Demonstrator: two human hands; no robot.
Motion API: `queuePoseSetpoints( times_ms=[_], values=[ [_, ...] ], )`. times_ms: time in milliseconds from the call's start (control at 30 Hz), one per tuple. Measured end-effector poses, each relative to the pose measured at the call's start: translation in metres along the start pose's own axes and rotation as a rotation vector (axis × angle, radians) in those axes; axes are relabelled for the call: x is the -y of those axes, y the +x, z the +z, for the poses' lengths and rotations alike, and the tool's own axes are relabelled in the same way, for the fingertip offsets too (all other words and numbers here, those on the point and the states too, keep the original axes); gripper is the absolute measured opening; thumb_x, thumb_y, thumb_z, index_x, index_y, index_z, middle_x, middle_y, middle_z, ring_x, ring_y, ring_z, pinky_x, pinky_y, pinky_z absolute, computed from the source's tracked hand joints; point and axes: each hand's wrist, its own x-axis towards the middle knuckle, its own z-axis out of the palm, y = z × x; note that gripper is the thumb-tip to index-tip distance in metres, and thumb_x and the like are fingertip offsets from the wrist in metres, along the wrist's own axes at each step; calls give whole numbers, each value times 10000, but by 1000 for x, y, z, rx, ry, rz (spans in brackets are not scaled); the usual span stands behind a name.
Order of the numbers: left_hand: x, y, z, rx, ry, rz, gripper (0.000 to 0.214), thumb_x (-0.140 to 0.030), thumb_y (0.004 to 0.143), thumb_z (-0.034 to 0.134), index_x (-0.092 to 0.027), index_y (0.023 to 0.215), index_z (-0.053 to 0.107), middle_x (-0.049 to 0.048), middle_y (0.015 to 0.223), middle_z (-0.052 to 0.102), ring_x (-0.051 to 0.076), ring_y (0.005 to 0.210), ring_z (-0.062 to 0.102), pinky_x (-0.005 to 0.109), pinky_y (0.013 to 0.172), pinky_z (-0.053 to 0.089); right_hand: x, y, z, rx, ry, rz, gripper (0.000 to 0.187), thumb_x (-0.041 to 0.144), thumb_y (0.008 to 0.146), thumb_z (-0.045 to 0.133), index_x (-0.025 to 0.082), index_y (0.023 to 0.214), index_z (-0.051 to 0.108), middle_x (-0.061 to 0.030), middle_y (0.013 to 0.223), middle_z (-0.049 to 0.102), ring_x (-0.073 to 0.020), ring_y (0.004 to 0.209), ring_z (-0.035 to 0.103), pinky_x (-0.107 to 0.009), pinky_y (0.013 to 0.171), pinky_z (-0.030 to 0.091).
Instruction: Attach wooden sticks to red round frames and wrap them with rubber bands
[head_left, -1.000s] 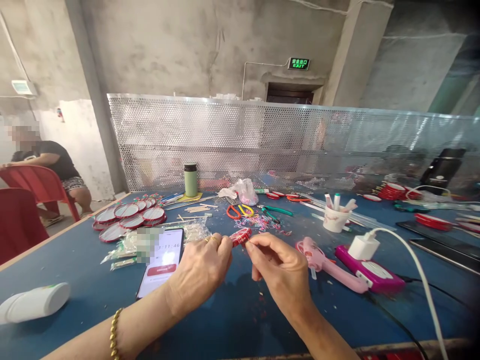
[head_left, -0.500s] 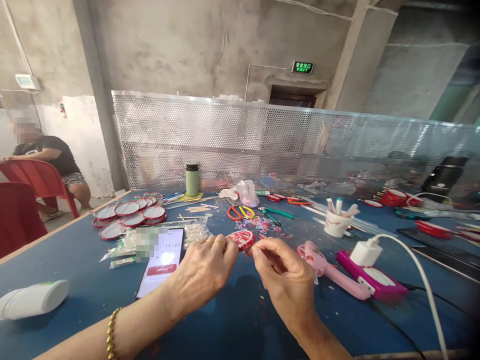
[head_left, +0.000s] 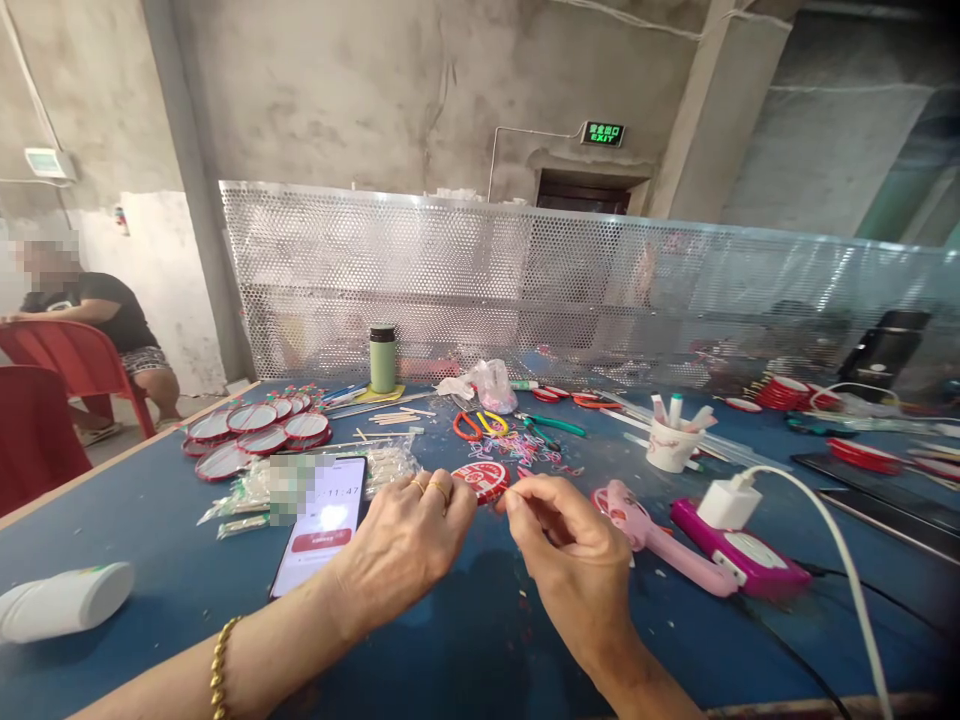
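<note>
My left hand point(head_left: 420, 525) is closed around the left edge of a small round red drum point(head_left: 486, 478) with a white pattern on its face. At the drum's right edge, the thumb and forefinger of my right hand point(head_left: 574, 545) pinch together; what is between them is too small to make out. Beyond the drum lie red-handled and yellow-handled pliers point(head_left: 480, 424) and a scatter of pink and white bits of cord point(head_left: 517, 448). A lit phone point(head_left: 322, 530) rests behind my left wrist. To the right of my right hand is a pink glue gun point(head_left: 664, 545).
Red-rimmed drums point(head_left: 262, 438) are piled at left, near bagged sticks point(head_left: 390, 460). A white bottle point(head_left: 67, 600) lies at front left. A green flask point(head_left: 382, 360), a cup of markers point(head_left: 670, 445) and a magenta power strip point(head_left: 739, 555) with cables stand around. A perforated metal screen point(head_left: 450, 270) backs the table.
The view has shifted very slightly. Both hands keep the same hold at the drum, and nothing else has visibly moved.
</note>
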Motion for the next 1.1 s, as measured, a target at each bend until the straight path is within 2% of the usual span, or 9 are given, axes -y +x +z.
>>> queuePoseSetpoints(
  times_ms=[200, 300, 500, 833, 967, 1100],
  values=[
    [0, 0, -1, -3, -19, -2, 83, -76, 881, 497, -144, 925, 515, 50, 770, 580, 212, 626, 594, 338, 540, 540, 1, 0, 0, -1, 28, 42, 176, 303, 900, 595, 202, 767, 651, 28, 587, 578, -84, 426, 429, -212, 419, 371],
    [-1, 0, -2, 1, -26, -9, 80, -79, 885, 491, -155, 907, 502, 47, 764, 577, 210, 616, 589, 336, 534, 531, 1, 0, 1, 11, 26, 40, 172, 292, 901, 592, 201, 766, 648, 24, 597, 591, -86, 435, 443, -211, 420, 366],
    [-1, 0, 0, -14, -26, -26, 100, -80, 893, 478, -176, 869, 472, 35, 741, 560, 205, 595, 575, 326, 518, 503, 1, 0, 2, 48, 24, 11, 164, 260, 895, 585, 191, 756, 638, 3, 657, 635, -113, 550, 557, -208, 493, 411],
    [-1, -3, 8, -62, -27, -77, 147, -63, 908, 453, -196, 846, 456, 24, 731, 559, 196, 595, 569, 302, 532, 418, -1, 1, 4, 90, 33, -9, 156, 268, 911, 574, 195, 786, 632, 42, 596, 539, -76, 437, 446, -205, 439, 378],
    [1, -2, 15, -78, -164, -154, 166, -67, 914, 419, -198, 827, 473, 12, 698, 564, 171, 549, 544, 283, 501, 327, 0, 0, 4, 115, 60, 30, 135, 267, 922, 563, 202, 823, 628, 39, 615, 554, -76, 435, 457, -207, 442, 389],
    [4, 3, 17, -2, -511, -378, 206, -123, 902, 422, -201, 712, 442, -26, 576, 515, 121, 470, 482, 257, 475, 242, 0, -1, 5, 156, 174, 84, 85, 271, 931, 560, 208, 887, 594, 19, 727, 618, -66, 438, 485, -203, 445, 415]
  ],
)
